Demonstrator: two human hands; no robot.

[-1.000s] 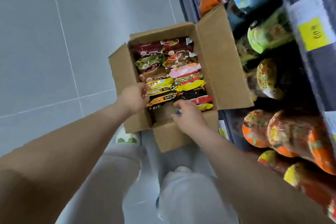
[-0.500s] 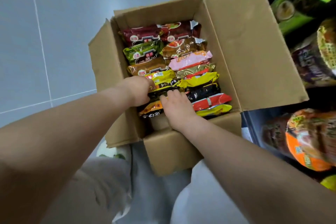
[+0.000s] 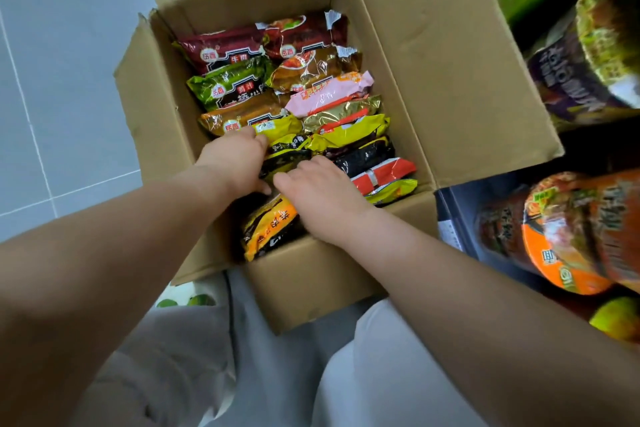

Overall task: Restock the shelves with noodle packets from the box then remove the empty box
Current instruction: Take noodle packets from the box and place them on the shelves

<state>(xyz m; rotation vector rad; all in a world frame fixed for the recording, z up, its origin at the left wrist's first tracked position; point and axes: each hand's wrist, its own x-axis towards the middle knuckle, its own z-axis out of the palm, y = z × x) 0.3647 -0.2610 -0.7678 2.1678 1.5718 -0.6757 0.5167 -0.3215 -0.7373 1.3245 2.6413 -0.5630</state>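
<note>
While both hands (image 3: 277,180) reach in box (image 3: 450,80), fingers dig btwn packets (image 3: 277,163).

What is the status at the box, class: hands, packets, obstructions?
Both hands in the box: left hand and right hand on the near packets. Box nearly full. Grip unclear. Nothing blocking.

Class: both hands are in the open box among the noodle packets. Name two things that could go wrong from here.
1. The packets stand tightly packed in the box; pulling the orange-black packet could drag neighbours out.
2. Both hands, left and right, are busy, so the box might tip or slide.
</note>
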